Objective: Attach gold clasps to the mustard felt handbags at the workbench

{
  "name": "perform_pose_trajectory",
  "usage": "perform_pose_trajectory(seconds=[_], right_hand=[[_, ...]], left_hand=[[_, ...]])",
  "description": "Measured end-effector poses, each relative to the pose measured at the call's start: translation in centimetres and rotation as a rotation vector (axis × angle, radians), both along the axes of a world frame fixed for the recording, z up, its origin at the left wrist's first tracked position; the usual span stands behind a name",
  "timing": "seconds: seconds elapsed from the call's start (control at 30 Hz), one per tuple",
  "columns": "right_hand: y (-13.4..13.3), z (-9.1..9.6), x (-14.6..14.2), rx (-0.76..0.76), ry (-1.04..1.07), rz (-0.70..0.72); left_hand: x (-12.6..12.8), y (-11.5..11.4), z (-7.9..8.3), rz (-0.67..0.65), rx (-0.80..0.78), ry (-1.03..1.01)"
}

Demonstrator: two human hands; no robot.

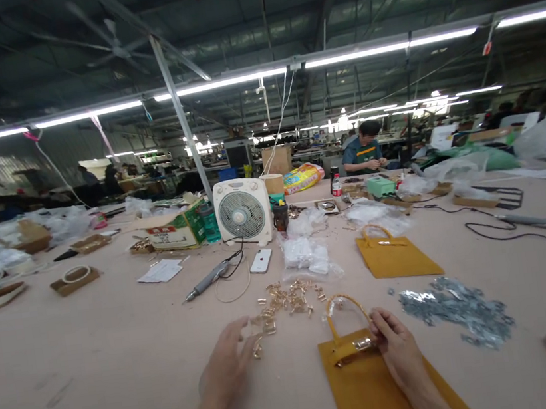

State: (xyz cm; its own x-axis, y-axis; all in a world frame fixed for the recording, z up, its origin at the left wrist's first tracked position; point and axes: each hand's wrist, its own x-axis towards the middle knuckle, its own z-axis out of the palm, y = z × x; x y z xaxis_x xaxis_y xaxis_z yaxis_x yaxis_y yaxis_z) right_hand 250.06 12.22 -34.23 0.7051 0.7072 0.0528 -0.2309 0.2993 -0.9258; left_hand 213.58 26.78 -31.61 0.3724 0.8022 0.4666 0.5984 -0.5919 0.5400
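Observation:
A mustard-yellow handbag [357,388] lies flat at the front, its looped handle [332,321] pointing away from me and a shiny metal clasp [362,344] on its strap. My right hand [397,349] is closed with its fingertips at the base of the handle, beside the clasp; the exact pinch point is partly hidden. My left hand [230,361], slightly blurred, reaches to the near left edge of a scattered pile of small gold-coloured metal fittings [293,298]. Thumb and fingers are apart there, and I see nothing held between them.
A second yellow handbag [398,258] lies further back. Many small silvery pieces [461,310] spread at the right. Beyond the fittings are a plastic bag of white packets [304,254], a phone [261,261], an electric screwdriver [207,280] and a fan [243,214]. A co-worker [363,152] sits across the table.

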Motion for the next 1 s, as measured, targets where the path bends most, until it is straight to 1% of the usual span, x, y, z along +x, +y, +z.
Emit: perform_pose_trajectory(seconds=[0.1, 0.2, 0.27, 0.37, 0.43, 0.5, 0.57, 0.63, 0.73, 0.87, 0.93, 1.0], right_hand=[[0.0, -1.0, -0.9, -0.099, -0.135, 0.012], [0.0, -0.9, -1.7, -0.173, -0.293, 0.086], [0.1, -0.9, -1.8, -0.187, -0.315, 0.130], [0.5, -1.3, -1.3, -0.199, -0.295, 0.125], [0.9, -1.7, -0.9, -0.192, -0.285, 0.085], [1.2, -2.1, -0.6, -0.174, -0.281, 0.036], [1.4, -2.3, -0.4, -0.165, -0.267, 0.027], [1.4, -2.2, -0.4, -0.177, -0.245, 0.059], [1.3, -1.9, -0.4, -0.205, -0.213, 0.111], [1.0, -1.4, -0.5, -0.205, -0.210, 0.099], [0.9, -1.1, -0.6, -0.196, -0.217, 0.071], [0.8, -0.8, -0.5, -0.170, -0.217, 0.044]], left_hand=[[7.2, 1.4, 1.7, -0.083, -0.093, 0.005], [13.9, 3.3, 2.3, -0.094, -0.132, 0.039], [17.4, 4.5, 2.2, -0.063, -0.167, 0.068], [20.7, 5.8, 1.6, 0.016, -0.227, 0.113], [22.0, 6.2, 1.0, 0.062, -0.255, 0.127], [22.5, 6.4, 0.3, 0.083, -0.270, 0.114], [22.5, 6.5, -0.3, 0.073, -0.277, 0.069], [22.1, 6.6, -0.7, 0.036, -0.288, -0.006], [21.2, 6.8, -0.8, -0.039, -0.312, -0.185], [21.0, 6.4, -0.3, -0.140, -0.393, -0.511], [21.6, 5.3, -0.1, -0.187, -0.453, -0.671], [22.6, 3.3, -0.2, -0.226, -0.508, -0.784]])
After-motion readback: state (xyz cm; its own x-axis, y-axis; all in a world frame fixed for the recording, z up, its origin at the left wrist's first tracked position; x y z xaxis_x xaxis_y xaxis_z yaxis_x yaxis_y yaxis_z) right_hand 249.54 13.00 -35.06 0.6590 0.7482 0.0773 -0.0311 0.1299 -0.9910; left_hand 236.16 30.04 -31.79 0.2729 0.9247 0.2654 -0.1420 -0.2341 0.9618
